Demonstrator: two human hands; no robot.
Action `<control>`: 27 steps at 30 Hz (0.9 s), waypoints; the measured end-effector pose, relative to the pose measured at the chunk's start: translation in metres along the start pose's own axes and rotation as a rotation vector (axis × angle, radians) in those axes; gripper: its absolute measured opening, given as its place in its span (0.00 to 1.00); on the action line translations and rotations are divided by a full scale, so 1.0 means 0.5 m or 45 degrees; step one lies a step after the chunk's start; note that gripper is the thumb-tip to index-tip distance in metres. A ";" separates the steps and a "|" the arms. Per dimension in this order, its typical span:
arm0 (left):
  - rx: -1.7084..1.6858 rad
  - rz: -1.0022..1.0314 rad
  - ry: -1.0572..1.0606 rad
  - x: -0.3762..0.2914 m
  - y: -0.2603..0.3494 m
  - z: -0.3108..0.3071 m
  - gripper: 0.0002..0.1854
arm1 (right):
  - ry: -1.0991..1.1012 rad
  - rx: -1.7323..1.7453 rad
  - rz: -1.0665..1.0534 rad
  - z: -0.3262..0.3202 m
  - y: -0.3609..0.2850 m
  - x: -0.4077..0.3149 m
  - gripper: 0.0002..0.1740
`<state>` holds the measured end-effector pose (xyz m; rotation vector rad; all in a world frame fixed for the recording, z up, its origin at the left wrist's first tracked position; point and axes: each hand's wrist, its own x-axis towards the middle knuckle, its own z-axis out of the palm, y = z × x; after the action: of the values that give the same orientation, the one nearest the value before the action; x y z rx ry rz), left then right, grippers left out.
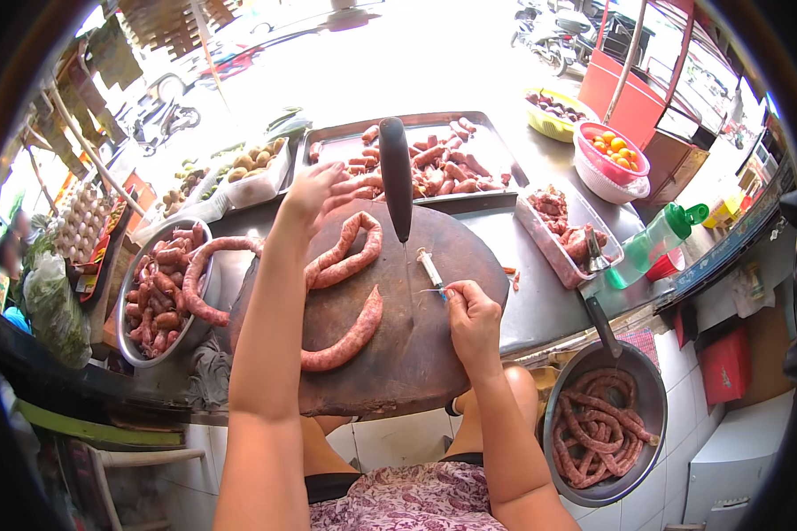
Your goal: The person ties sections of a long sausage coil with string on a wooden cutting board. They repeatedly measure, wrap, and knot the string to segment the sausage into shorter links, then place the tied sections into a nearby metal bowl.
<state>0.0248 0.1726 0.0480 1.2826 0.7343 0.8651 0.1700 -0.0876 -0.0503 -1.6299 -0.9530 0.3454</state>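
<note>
My left hand (315,196) is raised over the far edge of the round chopping board (432,365), fingers apart and empty, close to the tray's sausages. My right hand (473,315) pinches a thin pale strand (430,290) at the board's right side. Beside those fingertips lies a plastic syringe (429,267). A dark-handled knife (396,179) stands upright, blade down, on the board. One raw sausage length (347,338) curves across the middle. Another raw sausage coil (353,255) lies farther back, and my left forearm hides part of both.
A metal tray (518,169) of sausage links spans the back. To the left is a metal basin (127,345) of sausages. At right stand a plastic container (574,282) of meat and a green-lidded bottle (647,249). A pan (550,425) of coiled sausage sits low right.
</note>
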 end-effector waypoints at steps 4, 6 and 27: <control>0.253 0.280 0.103 -0.221 0.010 -0.016 0.11 | -0.011 0.027 -0.066 0.001 0.005 0.014 0.07; 0.247 0.353 0.089 -0.323 -0.015 0.016 0.09 | -0.139 0.063 -0.035 -0.003 -0.009 0.010 0.07; -1.094 -0.320 -0.335 -0.519 -0.140 0.142 0.12 | -0.204 0.097 -0.392 -0.075 -0.144 -0.112 0.08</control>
<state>-0.0347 -0.0919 -0.0124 0.5014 0.2408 0.6688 0.1318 -0.1535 0.0124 -1.3755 -1.2776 0.2995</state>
